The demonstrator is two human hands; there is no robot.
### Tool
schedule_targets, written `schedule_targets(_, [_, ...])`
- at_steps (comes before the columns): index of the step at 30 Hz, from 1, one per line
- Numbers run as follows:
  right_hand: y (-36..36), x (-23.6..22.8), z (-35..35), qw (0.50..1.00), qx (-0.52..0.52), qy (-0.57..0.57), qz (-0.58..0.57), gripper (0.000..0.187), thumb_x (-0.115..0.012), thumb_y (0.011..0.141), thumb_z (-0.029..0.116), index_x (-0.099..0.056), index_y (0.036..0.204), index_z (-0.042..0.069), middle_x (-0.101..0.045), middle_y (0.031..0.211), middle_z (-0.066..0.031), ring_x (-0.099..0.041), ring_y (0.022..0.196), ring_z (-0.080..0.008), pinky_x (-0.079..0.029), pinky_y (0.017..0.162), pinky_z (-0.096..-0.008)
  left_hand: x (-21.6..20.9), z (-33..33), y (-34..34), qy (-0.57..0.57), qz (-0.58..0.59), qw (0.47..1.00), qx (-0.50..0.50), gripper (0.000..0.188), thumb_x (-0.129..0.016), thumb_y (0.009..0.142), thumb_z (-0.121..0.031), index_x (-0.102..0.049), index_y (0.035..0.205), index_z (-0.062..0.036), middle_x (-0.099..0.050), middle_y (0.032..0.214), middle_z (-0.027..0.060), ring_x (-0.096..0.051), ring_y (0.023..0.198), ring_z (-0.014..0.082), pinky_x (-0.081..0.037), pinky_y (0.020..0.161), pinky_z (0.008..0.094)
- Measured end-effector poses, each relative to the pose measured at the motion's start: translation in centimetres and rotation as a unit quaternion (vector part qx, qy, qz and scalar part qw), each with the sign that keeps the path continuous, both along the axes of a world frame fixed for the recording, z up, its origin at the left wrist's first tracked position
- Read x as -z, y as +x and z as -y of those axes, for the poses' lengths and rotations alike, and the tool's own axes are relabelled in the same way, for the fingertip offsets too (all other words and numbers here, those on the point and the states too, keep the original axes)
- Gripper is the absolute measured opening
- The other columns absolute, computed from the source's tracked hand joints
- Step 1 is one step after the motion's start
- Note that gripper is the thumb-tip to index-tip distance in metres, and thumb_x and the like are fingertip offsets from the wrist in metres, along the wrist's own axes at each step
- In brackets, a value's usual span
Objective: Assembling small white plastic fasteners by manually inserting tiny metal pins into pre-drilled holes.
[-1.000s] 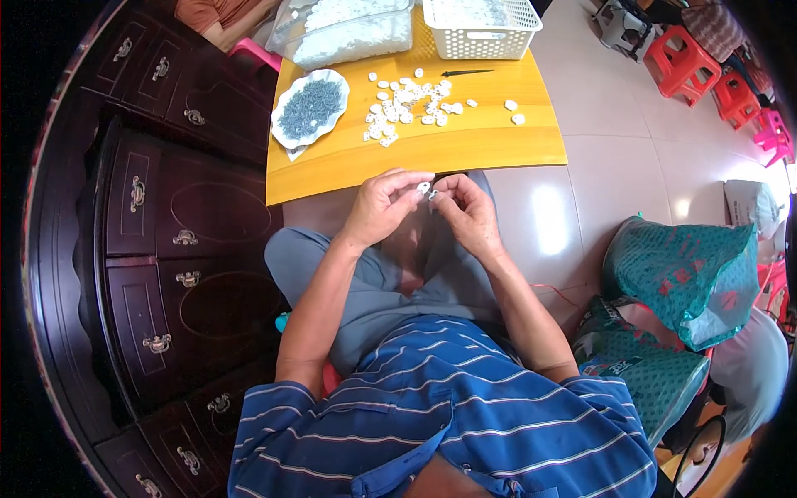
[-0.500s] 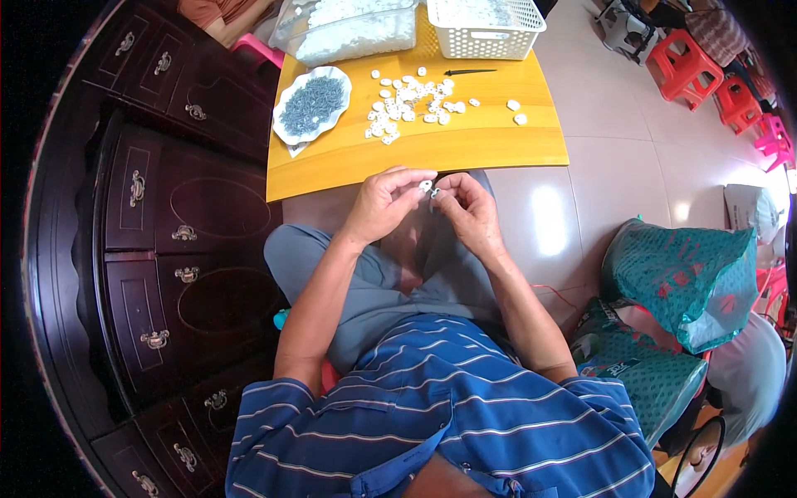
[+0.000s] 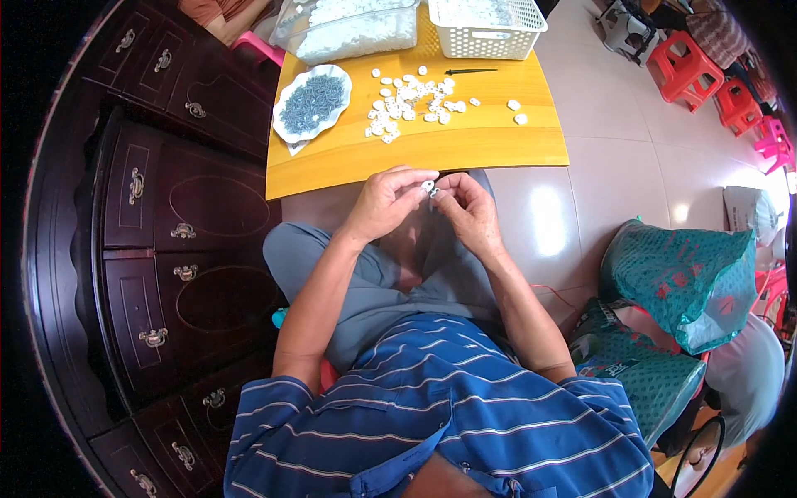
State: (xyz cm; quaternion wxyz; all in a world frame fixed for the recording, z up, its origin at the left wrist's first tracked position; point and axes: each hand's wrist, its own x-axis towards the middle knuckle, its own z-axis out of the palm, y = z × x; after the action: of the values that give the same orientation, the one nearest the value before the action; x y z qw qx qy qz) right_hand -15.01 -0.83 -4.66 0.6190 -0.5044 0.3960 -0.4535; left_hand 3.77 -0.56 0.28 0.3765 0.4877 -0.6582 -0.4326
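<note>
Just off the table's near edge, above my lap, both hands meet. My left hand (image 3: 383, 203) pinches a small white plastic piece (image 3: 427, 186) between thumb and fingertips. Close against it, my right hand (image 3: 471, 214) is closed in a pinch on a small shiny bit (image 3: 433, 192), too small to make out its kind. Similar white plastic pieces (image 3: 407, 100) lie scattered over the yellow table (image 3: 481, 149). To their left, a white scalloped plate (image 3: 285, 133) bears a heap of small grey metal screws (image 3: 312, 105).
At the table's far side stand a clear plastic bin (image 3: 344, 50) and a white perforated basket (image 3: 490, 43), both holding white pieces. A thin black tool (image 3: 471, 70) lies before the basket. Dark wooden cabinets (image 3: 199, 199) line the left; green bags (image 3: 681, 266) sit at the right.
The white piece in my left hand has tilted slightly and sits a touch closer to my right fingertips. Otherwise both hands stay almost in place.
</note>
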Motion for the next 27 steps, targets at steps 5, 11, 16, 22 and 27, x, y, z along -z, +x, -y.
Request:
schedule_targets(5, [-0.2,-0.9,-0.2,0.999,-0.013,0.039,0.010,0.005,-0.062,0.098,0.003,-0.062,0.103,0.002,-0.064,0.089,0.0007,-0.059,0.081,-0.0061,-0.048,0.074,-0.0212,0.4,0.2,-0.3,-0.054,0.025,0.998,0.014,0.027,-0.066,0.095,-0.002,-0.071,0.122,-0.0010,-0.067,0.090,0.0027,-0.059,0.070,0.0078,-0.050,0.065,0.0226])
schedule_targets(11, [-0.3,-0.5,-0.1,0.999,-0.010,0.032,-0.004,0.010,-0.066,0.098,0.004,-0.064,0.107,0.001,-0.068,0.091,-0.0004,-0.061,0.082,-0.0055,-0.049,0.074,-0.0203,0.9,0.3,-0.1,-0.051,0.039,0.998,0.017,0.026,-0.066,0.095,-0.001,-0.072,0.121,-0.0008,-0.068,0.091,0.0031,-0.060,0.071,0.0082,-0.051,0.065,0.0233])
schedule_targets(16, [-0.2,-1.6,-0.2,0.994,-0.012,0.101,0.046,0.011,-0.068,0.097,0.006,-0.068,0.106,-0.001,-0.072,0.092,-0.0020,-0.063,0.082,-0.0061,-0.050,0.074,-0.0199,0.6,0.1,-0.1,-0.061,0.040,0.997,0.021,0.027,-0.064,0.095,0.000,-0.072,0.121,-0.0007,-0.068,0.092,0.0043,-0.060,0.071,0.0091,-0.052,0.065,0.0238])
schedule_targets(22, [-0.3,-1.4,0.0,0.985,-0.034,0.146,0.080,0.012,-0.067,0.100,0.015,-0.070,0.102,0.003,-0.072,0.091,-0.0017,-0.061,0.077,-0.0060,-0.048,0.072,-0.0203,0.2,0.1,-0.1,-0.085,0.071,0.993,0.042,0.028,-0.064,0.094,0.002,-0.071,0.120,-0.0008,-0.068,0.094,0.0059,-0.061,0.073,0.0104,-0.052,0.066,0.0247])
schedule_targets(27, [0.0,-0.4,0.1,0.987,-0.020,0.129,0.092,0.014,-0.066,0.100,0.017,-0.068,0.101,0.003,-0.069,0.087,-0.0016,-0.061,0.071,-0.0083,-0.050,0.063,-0.0235,-1.1,-0.3,-1.0,-0.106,0.087,0.990,0.034,0.031,-0.070,0.090,-0.002,-0.071,0.121,-0.0016,-0.069,0.097,0.0068,-0.063,0.075,0.0117,-0.053,0.067,0.0257])
